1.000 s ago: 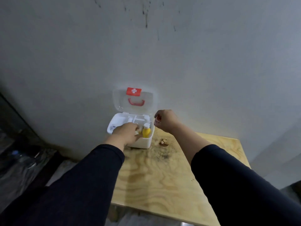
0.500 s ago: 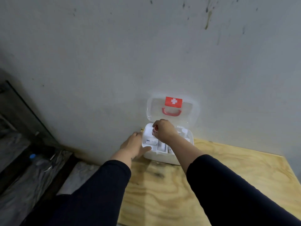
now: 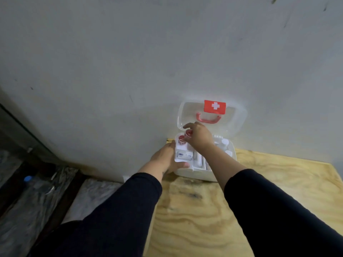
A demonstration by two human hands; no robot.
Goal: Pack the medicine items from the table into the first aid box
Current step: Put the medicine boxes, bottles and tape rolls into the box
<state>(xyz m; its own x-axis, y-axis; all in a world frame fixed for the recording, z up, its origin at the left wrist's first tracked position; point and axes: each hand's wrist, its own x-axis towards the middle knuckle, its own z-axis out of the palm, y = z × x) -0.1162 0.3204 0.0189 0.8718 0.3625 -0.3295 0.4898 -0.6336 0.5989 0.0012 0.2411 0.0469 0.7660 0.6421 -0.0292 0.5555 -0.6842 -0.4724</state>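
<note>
The white first aid box (image 3: 193, 174) stands open at the back of the wooden table (image 3: 204, 216), its clear lid (image 3: 235, 119) with a red cross label leaning on the wall. My right hand (image 3: 199, 137) hovers over the box's back left corner, pinching a small red-capped container (image 3: 188, 135). A second red-capped container (image 3: 181, 140) sits in that corner. A white labelled packet (image 3: 183, 155) lies in the left compartment. My left hand (image 3: 165, 158) rests against the box's left side, thumb on its front wall. White bottles (image 3: 223, 143) stand at the right.
A grey wall rises straight behind the box. Left of the table, on the dark floor, lie plastic-wrapped things and a bottle with a blue cap (image 3: 27, 179). The table's left edge runs just beside my left forearm.
The view has swung left. My right hand moved from beside the box to over its back left corner with the small container. My left hand shifted from inside the box to its left side.
</note>
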